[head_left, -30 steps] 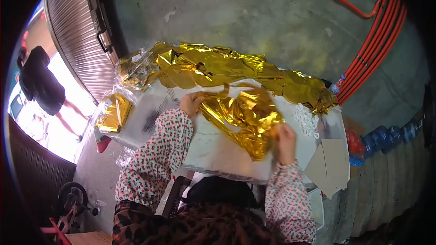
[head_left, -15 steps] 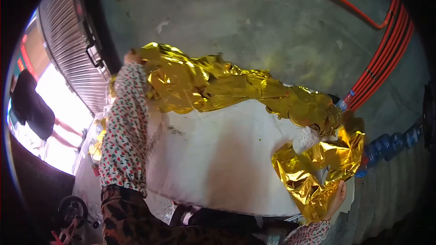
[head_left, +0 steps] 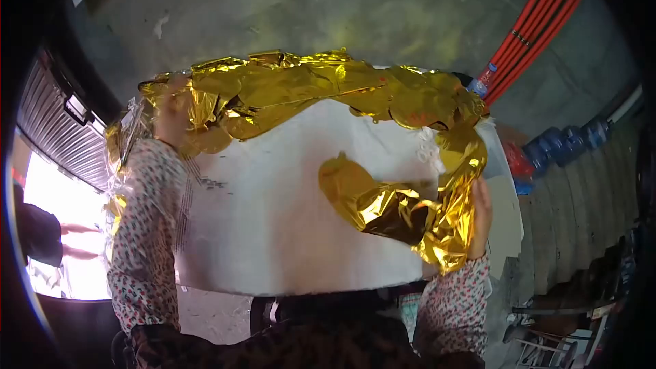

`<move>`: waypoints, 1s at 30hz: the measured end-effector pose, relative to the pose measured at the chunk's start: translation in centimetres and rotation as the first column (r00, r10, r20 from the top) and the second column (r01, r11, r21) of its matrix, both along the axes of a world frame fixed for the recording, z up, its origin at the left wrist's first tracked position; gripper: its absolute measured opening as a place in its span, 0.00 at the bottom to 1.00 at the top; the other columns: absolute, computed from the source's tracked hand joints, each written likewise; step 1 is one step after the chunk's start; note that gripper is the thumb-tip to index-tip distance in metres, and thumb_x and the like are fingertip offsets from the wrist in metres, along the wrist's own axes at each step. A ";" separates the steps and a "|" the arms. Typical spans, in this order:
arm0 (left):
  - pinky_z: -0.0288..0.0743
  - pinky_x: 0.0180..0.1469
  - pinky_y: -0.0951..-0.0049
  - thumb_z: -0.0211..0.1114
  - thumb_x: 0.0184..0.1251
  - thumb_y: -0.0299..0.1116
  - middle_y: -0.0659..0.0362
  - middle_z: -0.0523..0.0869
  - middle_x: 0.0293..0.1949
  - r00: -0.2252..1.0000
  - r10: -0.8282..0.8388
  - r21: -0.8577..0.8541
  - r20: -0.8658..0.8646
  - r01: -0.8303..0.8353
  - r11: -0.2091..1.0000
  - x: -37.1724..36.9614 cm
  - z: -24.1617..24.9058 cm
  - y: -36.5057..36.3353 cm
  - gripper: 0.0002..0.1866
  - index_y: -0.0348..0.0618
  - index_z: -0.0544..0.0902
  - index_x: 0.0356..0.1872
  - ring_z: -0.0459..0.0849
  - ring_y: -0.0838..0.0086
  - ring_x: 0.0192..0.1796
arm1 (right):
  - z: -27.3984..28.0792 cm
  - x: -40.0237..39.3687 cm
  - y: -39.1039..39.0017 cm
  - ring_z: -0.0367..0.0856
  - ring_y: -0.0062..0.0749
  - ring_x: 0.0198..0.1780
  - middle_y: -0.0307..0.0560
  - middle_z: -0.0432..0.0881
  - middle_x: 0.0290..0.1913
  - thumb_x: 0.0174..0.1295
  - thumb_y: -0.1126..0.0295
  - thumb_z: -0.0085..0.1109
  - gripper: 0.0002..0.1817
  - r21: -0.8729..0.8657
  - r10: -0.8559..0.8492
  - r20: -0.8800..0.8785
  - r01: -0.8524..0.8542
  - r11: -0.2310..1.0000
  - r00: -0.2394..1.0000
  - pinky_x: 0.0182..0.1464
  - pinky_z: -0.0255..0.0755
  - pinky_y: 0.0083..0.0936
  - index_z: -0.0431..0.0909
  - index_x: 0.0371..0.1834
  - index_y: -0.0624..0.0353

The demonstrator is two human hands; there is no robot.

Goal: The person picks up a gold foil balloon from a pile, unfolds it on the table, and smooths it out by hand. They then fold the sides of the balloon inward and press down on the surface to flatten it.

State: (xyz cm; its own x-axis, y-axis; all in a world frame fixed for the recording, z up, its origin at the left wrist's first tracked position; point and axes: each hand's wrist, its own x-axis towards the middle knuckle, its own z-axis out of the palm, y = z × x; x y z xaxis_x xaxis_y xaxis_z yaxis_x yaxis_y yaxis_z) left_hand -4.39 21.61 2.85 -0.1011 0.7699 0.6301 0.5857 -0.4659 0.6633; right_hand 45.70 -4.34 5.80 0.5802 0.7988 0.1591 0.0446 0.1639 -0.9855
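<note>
A long strip of what look like flat gold foil balloons (head_left: 273, 89) curves along the back of a white tabletop (head_left: 239, 232) and down its right side. Its crumpled near end (head_left: 393, 208) folds inward, with a rounded tip resting on the white surface. My left hand (head_left: 173, 115), smeared by motion, is over the strip's left part; its grip cannot be made out. At the right, my right hand (head_left: 482, 212) rests against the outer edge of the foil, fingers stretched out. A small white crumpled bit (head_left: 427, 150) lies beside the foil.
Clear plastic wrapping (head_left: 123, 140) hangs at the table's left edge. Red pipes (head_left: 529, 34) run along the grey wall, with large blue water bottles (head_left: 564, 143) to the right. A person's dark sleeve (head_left: 37, 232) shows at far left, near a ribbed shutter (head_left: 58, 123).
The foil's near end has swung left and inward onto the white surface. My right hand has moved from gripping its lower edge to its outer side. The view has shifted.
</note>
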 end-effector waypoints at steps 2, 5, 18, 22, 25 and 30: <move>0.71 0.52 0.75 0.58 0.70 0.39 0.56 0.83 0.49 0.920 -0.307 -0.222 0.245 0.361 0.906 8.5 0.5 -6.8 0.18 0.36 0.79 0.53 0.80 0.72 0.48 | 5.1 -2.6 0.1 0.76 0.19 0.41 0.39 0.79 0.43 0.70 0.66 0.50 0.19 0.177 0.141 -0.067 -0.127 0.976 0.988 0.46 0.73 0.18 0.70 0.60 0.66; 0.67 0.59 0.73 0.50 0.74 0.49 0.57 0.79 0.56 0.562 -0.551 -0.246 0.617 0.802 0.544 17.1 0.4 -15.1 0.25 0.39 0.73 0.60 0.75 0.74 0.58 | 7.6 -4.5 -0.1 0.78 0.20 0.45 0.43 0.78 0.50 0.67 0.75 0.52 0.19 0.259 0.357 0.266 -0.423 0.868 0.896 0.46 0.72 0.19 0.68 0.60 0.66; 0.70 0.61 0.67 0.47 0.73 0.52 0.55 0.77 0.58 -0.626 0.028 0.626 0.779 0.780 -0.001 28.0 -11.2 -23.5 0.28 0.45 0.66 0.67 0.77 0.67 0.57 | -3.2 -7.0 -2.2 0.70 0.51 0.62 0.57 0.75 0.58 0.64 0.63 0.56 0.21 -0.102 0.253 0.920 -0.441 0.891 0.298 0.64 0.61 0.41 0.74 0.58 0.61; 0.71 0.61 0.66 0.53 0.72 0.46 0.52 0.77 0.58 -0.305 -0.012 0.304 0.952 0.951 -0.063 22.6 -13.9 -26.3 0.26 0.38 0.70 0.62 0.77 0.67 0.58 | -7.8 -3.7 -2.5 0.62 0.53 0.67 0.58 0.68 0.65 0.66 0.58 0.52 0.25 -0.362 0.489 0.842 -0.433 0.826 0.229 0.67 0.56 0.42 0.69 0.63 0.59; 0.76 0.55 0.67 0.56 0.71 0.36 0.51 0.81 0.53 0.249 -0.088 -0.247 0.964 0.968 0.038 17.5 -7.2 -31.7 0.21 0.33 0.71 0.59 0.81 0.68 0.52 | -9.9 -3.2 -2.7 0.61 0.53 0.67 0.58 0.67 0.65 0.66 0.57 0.53 0.26 -0.374 0.457 0.871 -0.358 0.856 0.181 0.66 0.55 0.41 0.70 0.63 0.58; 0.79 0.37 0.77 0.51 0.75 0.33 0.53 0.84 0.31 0.813 -0.287 -0.586 0.507 0.569 0.577 10.6 -3.5 -34.2 0.13 0.32 0.79 0.43 0.83 0.73 0.29 | -10.3 -3.0 -2.5 0.60 0.52 0.68 0.59 0.67 0.65 0.66 0.56 0.52 0.26 -0.348 0.406 0.901 -0.301 0.888 0.153 0.67 0.55 0.42 0.70 0.62 0.59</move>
State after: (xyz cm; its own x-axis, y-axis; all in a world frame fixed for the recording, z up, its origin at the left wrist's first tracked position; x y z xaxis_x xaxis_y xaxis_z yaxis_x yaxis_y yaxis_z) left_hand 6.18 -12.54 -0.64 0.2776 0.9550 -0.1047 0.1284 0.0711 0.9892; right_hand 42.74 -6.80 -4.50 -0.3012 0.9098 0.2856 0.8850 0.3783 -0.2716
